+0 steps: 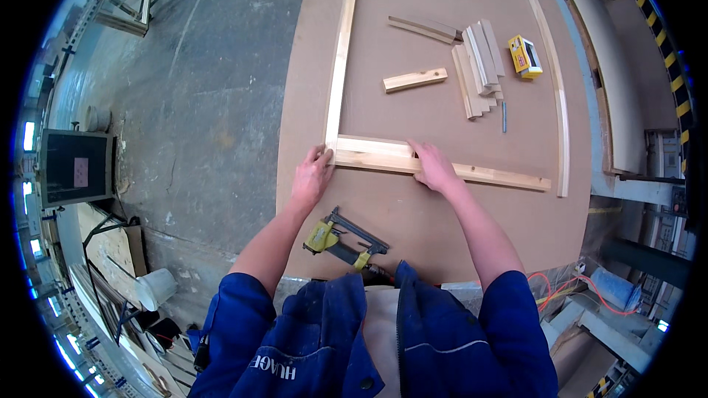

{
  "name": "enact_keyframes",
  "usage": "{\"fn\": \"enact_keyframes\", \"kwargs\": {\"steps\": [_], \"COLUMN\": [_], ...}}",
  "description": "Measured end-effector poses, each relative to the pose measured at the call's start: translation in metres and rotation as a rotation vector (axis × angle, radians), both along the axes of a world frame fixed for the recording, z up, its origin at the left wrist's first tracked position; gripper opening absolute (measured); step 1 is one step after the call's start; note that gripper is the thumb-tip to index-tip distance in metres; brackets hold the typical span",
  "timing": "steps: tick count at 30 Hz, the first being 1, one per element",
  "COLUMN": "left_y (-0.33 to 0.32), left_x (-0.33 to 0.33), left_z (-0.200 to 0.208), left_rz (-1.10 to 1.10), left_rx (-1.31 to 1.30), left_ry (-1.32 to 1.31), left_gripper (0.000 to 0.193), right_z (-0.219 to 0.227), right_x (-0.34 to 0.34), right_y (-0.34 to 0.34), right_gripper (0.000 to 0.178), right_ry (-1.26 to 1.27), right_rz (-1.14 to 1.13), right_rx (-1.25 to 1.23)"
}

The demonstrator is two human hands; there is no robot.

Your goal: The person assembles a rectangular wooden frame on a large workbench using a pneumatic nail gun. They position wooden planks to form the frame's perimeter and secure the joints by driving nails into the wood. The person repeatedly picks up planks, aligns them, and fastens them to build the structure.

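Observation:
A long wooden strip [344,44] runs away from me and meets a wooden crosspiece [501,176] at a corner. Against the far side of the crosspiece, beside that corner, lies a short wooden block [376,145]. My left hand [313,175] is closed round the outside of the corner, its fingers on the end of the long strip. My right hand [435,168] pinches the crosspiece at the block's right end, thumb and fingers on opposite sides. Nearer to me, a green and black nail gun [343,239] rests on the board.
Beyond the crosspiece lie a loose wooden block [415,80], a longer piece [424,29] and a pile of short strips [479,66]. A yellow box [524,57] and a thin metallic rod [504,116] are near the pile. Another long strip [549,51] borders the right.

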State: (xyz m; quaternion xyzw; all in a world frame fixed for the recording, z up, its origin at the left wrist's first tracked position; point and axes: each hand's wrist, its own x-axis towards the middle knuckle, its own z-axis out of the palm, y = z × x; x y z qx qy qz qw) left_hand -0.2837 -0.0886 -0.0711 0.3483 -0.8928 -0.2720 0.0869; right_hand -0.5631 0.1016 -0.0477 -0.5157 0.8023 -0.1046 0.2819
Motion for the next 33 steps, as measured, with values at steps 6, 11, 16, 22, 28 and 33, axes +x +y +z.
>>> {"fn": "enact_keyframes", "kwargs": {"steps": [6,11,16,22,28,33], "left_y": [0.003,0.003,0.003,0.005,0.007,0.006], "left_x": [-0.002,-0.001,-0.002,0.003,0.006,0.005], "left_z": [-0.007,-0.007,-0.007,-0.004,0.003,0.010], "left_rz": [0.023,0.029,0.020,0.013,-0.017,-0.021], "left_rx": [-0.017,-0.027,-0.052,0.005,-0.017,0.010], "left_ry": [0.066,0.077,0.070,0.041,0.062,0.069], "left_gripper": [0.039,0.038,0.041,0.048,0.054,0.053], "right_z": [0.004,0.008,0.010,0.007,-0.015,-0.022], "right_x": [0.007,0.010,0.011,0.051,0.097,0.104], "right_y": [-0.002,-0.007,-0.010,-0.043,-0.111,-0.116], "right_gripper": [0.087,0.085,0.083,0.102,0.098,0.088], "right_ry": [-0.002,-0.035,-0.036,0.187,0.194,0.222], "right_rz": [-0.051,-0.102,-0.128,-0.018,0.240,0.245], "right_rx": [-0.028,0.056,0.095,0.004,-0.144,-0.198]}}
